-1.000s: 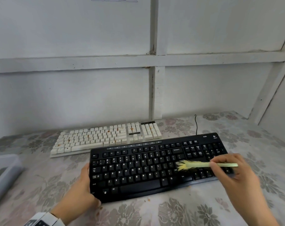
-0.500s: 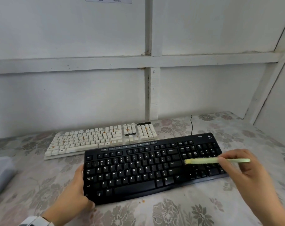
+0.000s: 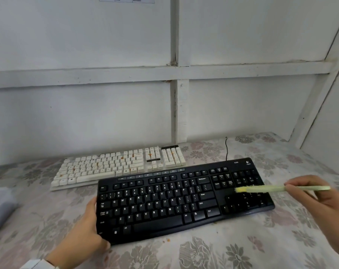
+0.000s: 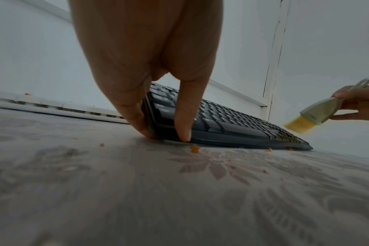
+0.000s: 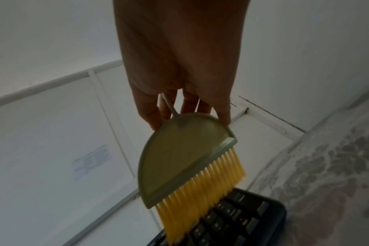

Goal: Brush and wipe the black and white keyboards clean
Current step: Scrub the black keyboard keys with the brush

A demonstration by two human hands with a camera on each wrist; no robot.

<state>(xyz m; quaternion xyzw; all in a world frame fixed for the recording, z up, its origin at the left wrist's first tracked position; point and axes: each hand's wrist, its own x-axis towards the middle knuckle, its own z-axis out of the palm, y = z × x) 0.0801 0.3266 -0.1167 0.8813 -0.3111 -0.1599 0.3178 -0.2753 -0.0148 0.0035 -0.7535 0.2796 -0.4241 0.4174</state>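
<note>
Pinched in your right hand (image 3: 323, 199), the brush (image 5: 185, 159) hovers with its yellow bristles just above the black keyboard (image 3: 176, 202), at its right end. Your left hand (image 3: 87, 235) grips its left edge. You are mid-brushing; next, lower the bristles between keys. Behind lies the stained white keyboard (image 3: 114, 167).

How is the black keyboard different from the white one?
The black keyboard lies nearer the person; the white keyboard lies behind it, closer to the wall. The black keyboard's keys look clear of crumbs, while the white keyboard has orange specks on its keys. The left hand holds the black keyboard's end and the brush hovers above it; nothing touches the white keyboard. Both lie on the flowered tablecloth.
</note>
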